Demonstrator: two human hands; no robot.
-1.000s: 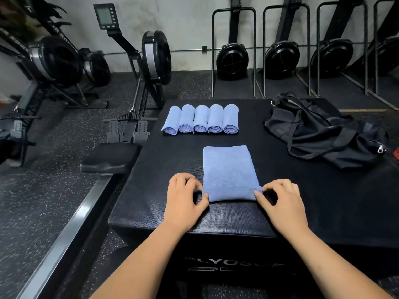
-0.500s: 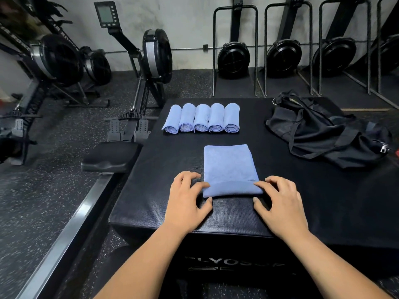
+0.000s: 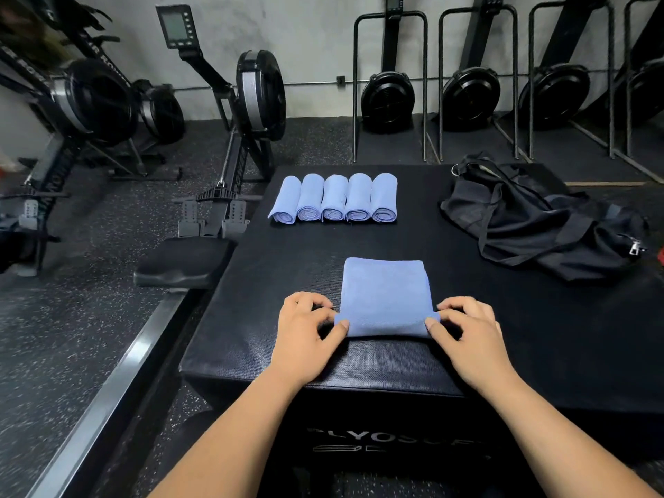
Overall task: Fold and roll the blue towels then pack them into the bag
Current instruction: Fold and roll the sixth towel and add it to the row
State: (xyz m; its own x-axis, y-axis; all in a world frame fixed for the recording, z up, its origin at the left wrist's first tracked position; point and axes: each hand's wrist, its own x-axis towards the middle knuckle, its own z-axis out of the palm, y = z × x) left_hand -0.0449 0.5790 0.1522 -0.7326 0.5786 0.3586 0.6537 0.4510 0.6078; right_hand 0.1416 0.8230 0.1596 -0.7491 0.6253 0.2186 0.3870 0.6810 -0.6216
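- Head view: a folded blue towel (image 3: 384,292) lies flat on the black worktop (image 3: 287,267), near its front edge and in front of the person.
- Its near end is turned up into a low roll; the far part is still flat.
- Left hand (image 3: 305,332) holds the left end of that roll: the thumb is on the towel's near corner and the fingers (image 3: 312,300) are curled just beside it.
- Right hand (image 3: 470,336) mirrors this at the right end, with thumb and curled fingers pinching the cloth.
- Five blue rolls (image 3: 334,197) lie side by side, touching, in a row at the worktop's far left, well apart from the towel.
- A black bag (image 3: 539,224) lies slumped at the far right with its straps loose; I cannot tell whether it is unzipped.
- A rower (image 3: 251,95) stands on the floor to the left.
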